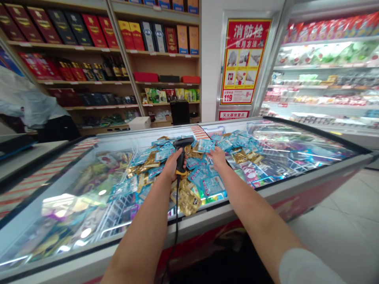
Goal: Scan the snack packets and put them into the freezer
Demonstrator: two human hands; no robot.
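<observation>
My left hand (172, 164) is wrapped round the grip of a black barcode scanner (181, 152), whose head points away over a chest freezer (207, 219); its black cable hangs down towards me. My right hand (217, 157) rests on a heap of blue ice-cream packets (204, 179), fingers curled onto a blue packet (206, 145) just ahead of the scanner. Gold packets (186, 199) lie mixed among the blue ones. The freezer's middle section is open; the packets lie in white wire baskets.
Sliding glass lids cover the freezer's left (59, 189) and right (296, 146) parts. A person in a pale shirt (26, 102) stands at far left by a counter. Wooden shelves of boxed goods (97, 47) stand behind, a red notice (244, 59) and a chilled display (325, 71) right.
</observation>
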